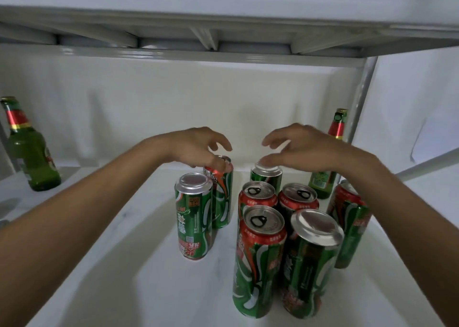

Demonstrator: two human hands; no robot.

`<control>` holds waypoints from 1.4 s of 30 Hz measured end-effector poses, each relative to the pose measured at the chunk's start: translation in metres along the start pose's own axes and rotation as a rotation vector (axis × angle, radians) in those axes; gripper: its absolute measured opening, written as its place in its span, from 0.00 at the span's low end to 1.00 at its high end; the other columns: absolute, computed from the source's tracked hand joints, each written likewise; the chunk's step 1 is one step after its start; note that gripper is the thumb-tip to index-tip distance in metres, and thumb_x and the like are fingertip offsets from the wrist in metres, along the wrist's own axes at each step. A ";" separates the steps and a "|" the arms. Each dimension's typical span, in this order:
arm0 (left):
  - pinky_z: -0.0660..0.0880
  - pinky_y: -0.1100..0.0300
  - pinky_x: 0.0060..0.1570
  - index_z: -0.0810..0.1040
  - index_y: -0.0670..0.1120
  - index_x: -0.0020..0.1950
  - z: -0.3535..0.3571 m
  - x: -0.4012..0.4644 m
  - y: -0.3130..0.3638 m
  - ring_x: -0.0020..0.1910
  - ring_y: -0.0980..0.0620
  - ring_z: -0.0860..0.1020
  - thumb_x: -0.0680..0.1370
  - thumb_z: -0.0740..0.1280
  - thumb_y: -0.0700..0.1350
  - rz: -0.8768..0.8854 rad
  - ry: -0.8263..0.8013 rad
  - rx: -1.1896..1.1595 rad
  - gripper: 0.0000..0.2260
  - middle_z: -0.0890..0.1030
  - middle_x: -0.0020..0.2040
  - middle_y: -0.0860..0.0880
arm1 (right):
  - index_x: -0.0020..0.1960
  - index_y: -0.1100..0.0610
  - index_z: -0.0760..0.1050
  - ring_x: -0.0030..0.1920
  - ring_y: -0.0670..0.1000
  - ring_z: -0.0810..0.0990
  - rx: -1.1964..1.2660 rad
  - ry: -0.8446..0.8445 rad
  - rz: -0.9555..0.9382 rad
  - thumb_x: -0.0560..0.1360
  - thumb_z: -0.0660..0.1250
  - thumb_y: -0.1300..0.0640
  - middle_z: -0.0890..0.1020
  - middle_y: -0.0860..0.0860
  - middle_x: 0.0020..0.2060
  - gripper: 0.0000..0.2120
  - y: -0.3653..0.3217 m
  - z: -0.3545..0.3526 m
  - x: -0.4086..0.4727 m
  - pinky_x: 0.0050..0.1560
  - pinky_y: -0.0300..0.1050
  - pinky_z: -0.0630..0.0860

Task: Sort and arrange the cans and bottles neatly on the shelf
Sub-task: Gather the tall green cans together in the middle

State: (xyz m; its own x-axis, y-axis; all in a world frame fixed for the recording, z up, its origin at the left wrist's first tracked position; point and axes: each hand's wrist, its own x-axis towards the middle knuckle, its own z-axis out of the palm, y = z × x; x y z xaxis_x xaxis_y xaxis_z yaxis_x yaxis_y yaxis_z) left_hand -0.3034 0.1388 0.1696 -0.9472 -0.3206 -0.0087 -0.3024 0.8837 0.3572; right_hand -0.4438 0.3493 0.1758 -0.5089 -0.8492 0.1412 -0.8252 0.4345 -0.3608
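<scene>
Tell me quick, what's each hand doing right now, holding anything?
Left hand: fingers curled onto the top of a rear can, gripping it.
Right hand: open, fingers spread, thumb touching the top of another rear can, not gripping it.

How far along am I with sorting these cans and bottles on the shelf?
Early on. Nothing looks sorted yet: the cans stand upright in a loose cluster, some upside down, and two bottles sit far apart, one far left, one behind your right arm. In hand: your left hand touches a rear can; your right hand touches another. Left: grouping and lining everything up.
</scene>
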 end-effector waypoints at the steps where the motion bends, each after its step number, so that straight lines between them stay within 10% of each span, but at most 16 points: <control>1: 0.81 0.49 0.61 0.74 0.59 0.72 0.004 0.006 0.003 0.60 0.50 0.79 0.73 0.76 0.59 -0.016 -0.040 0.066 0.28 0.76 0.66 0.52 | 0.72 0.45 0.73 0.64 0.47 0.77 -0.057 -0.101 0.017 0.74 0.73 0.38 0.77 0.45 0.66 0.29 0.001 0.004 0.012 0.60 0.41 0.73; 9: 0.82 0.56 0.51 0.81 0.56 0.64 0.022 0.008 0.003 0.45 0.56 0.81 0.68 0.79 0.47 0.005 0.061 0.007 0.25 0.82 0.59 0.51 | 0.66 0.50 0.80 0.54 0.48 0.83 0.050 -0.158 0.011 0.69 0.79 0.50 0.81 0.48 0.57 0.26 0.017 0.013 0.021 0.49 0.47 0.86; 22: 0.76 0.64 0.54 0.77 0.61 0.71 0.027 0.012 0.005 0.56 0.63 0.79 0.74 0.78 0.45 0.177 -0.116 -0.114 0.28 0.78 0.68 0.58 | 0.76 0.43 0.69 0.69 0.46 0.73 0.038 -0.244 0.050 0.73 0.74 0.38 0.74 0.47 0.73 0.34 0.038 0.008 0.006 0.56 0.38 0.74; 27: 0.70 0.51 0.74 0.64 0.68 0.78 0.021 -0.007 -0.008 0.71 0.58 0.75 0.77 0.74 0.59 0.170 -0.167 -0.248 0.33 0.69 0.78 0.60 | 0.77 0.37 0.65 0.67 0.43 0.76 0.109 -0.007 0.004 0.69 0.66 0.29 0.74 0.39 0.72 0.38 0.052 -0.002 -0.042 0.67 0.44 0.72; 31: 0.75 0.53 0.68 0.68 0.66 0.76 0.019 -0.062 -0.042 0.70 0.58 0.78 0.74 0.75 0.57 0.215 0.036 -0.570 0.32 0.75 0.73 0.61 | 0.64 0.31 0.74 0.64 0.41 0.79 0.361 0.425 0.031 0.60 0.70 0.21 0.80 0.31 0.61 0.35 0.099 0.017 -0.111 0.67 0.33 0.72; 36: 0.83 0.48 0.59 0.72 0.62 0.73 0.071 -0.091 -0.070 0.63 0.49 0.83 0.67 0.83 0.41 0.121 0.195 -0.713 0.39 0.79 0.66 0.56 | 0.55 0.24 0.75 0.58 0.42 0.82 0.647 0.310 0.159 0.36 0.79 0.23 0.82 0.27 0.53 0.46 0.131 0.060 -0.133 0.61 0.46 0.82; 42: 0.85 0.56 0.48 0.74 0.66 0.69 0.114 -0.084 -0.060 0.58 0.51 0.83 0.66 0.84 0.38 0.044 0.438 -0.709 0.40 0.82 0.62 0.59 | 0.54 0.42 0.81 0.46 0.35 0.85 0.708 0.324 0.222 0.32 0.76 0.23 0.87 0.34 0.45 0.52 0.114 0.068 -0.131 0.49 0.42 0.77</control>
State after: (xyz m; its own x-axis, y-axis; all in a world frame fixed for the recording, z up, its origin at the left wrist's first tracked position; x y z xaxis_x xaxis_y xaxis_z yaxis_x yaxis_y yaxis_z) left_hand -0.2176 0.1515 0.0428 -0.7853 -0.5235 0.3304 0.0118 0.5210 0.8535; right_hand -0.4551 0.4897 0.0536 -0.7782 -0.5888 0.2187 -0.4006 0.1972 -0.8948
